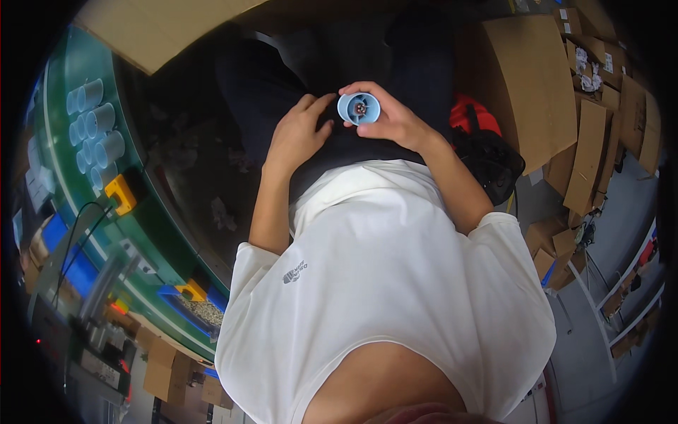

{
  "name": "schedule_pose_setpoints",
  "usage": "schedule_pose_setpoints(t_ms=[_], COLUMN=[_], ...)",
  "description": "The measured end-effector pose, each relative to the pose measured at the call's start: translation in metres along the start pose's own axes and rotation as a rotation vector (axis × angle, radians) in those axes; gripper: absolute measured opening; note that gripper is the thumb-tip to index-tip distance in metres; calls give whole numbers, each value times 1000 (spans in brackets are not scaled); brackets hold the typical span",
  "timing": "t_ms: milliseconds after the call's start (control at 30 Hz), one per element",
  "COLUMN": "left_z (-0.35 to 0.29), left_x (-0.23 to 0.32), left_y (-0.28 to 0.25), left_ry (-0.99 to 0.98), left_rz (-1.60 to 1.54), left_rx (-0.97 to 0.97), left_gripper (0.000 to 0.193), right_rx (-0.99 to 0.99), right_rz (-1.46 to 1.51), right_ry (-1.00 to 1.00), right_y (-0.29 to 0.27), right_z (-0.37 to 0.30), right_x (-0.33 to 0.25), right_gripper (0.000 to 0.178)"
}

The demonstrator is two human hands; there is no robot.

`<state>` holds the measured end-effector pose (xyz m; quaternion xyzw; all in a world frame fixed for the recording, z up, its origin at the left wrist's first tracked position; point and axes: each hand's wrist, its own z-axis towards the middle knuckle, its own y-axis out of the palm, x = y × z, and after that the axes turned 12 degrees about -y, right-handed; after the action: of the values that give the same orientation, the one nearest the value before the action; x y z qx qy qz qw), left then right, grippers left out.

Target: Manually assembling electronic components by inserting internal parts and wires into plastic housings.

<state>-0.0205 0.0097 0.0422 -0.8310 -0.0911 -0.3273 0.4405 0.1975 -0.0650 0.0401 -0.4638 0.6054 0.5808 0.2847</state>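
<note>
My right hand [399, 124] is closed around a light-blue plastic cylinder [346, 108], a short round housing. Its round end faces up and shows dark fins inside, with a small metallic and reddish piece at the centre. My left hand [300, 134] is just to the left of the cylinder, apart from it. Its fingers are loosely bent, thumb and forefinger spread with nothing between them. Both hands are above my lap, in front of my white shirt. The exact kind of the cylinder does not show.
Several similar light-blue cylinders [100, 120] stand on the green bench [152, 244] at left, near a yellow-and-black block [121, 194]. A blue tray [201, 311] holds small parts. Cardboard flaps [530, 88] rise at right, beside a red-and-black item [487, 159]. Another cardboard flap [155, 28] hangs at upper left.
</note>
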Motion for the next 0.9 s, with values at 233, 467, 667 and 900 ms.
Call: schedule_pose_setpoints(t_ms=[233,467,667,900], left_z=[0,1,3,0], left_x=[5,4,6,10], left_y=[3,-1,-1,1], left_ry=[11,44,68,78], left_rz=[-12,14,11,-36], left_rx=[-35,4,39,12], left_gripper=[28,22,20,22], right_rx=[-7,1,-22,-33], right_rz=[121,181,96,123], right_ry=[20,14,-124,-189], right_y=[-4,-1,-6,7], right_z=[4,3,4,2], right_x=[8,10,22,19], right_gripper=[32,32,31,27])
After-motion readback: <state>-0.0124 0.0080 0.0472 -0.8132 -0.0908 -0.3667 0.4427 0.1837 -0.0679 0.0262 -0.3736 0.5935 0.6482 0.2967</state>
